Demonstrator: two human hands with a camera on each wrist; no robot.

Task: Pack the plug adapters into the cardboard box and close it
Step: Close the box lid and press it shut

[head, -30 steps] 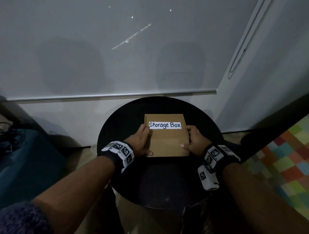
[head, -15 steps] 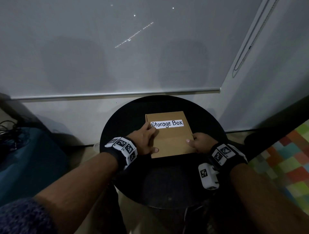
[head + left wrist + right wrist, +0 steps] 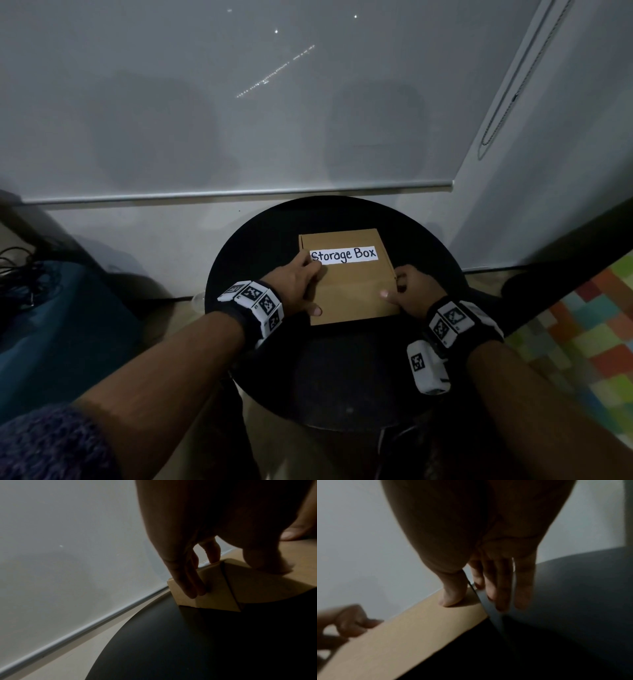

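A shut cardboard box labelled "Storage Box" lies flat on the round black table. My left hand grips its left edge: the thumb lies on the lid and the fingers reach down the side wall. At the opposite edge, my right hand holds on with its thumb pressed on the lid and its fingers down the right side. No plug adapters show in any view.
The table stands against a pale wall with a roller blind rail just behind it. A dark blue bulky object with cables sits at the left. A chequered coloured mat covers the floor at the right.
The box has turned slightly on the table. My left fingers have slid up to the label's left end. My right hand dipped to the near right corner and now holds the right edge.
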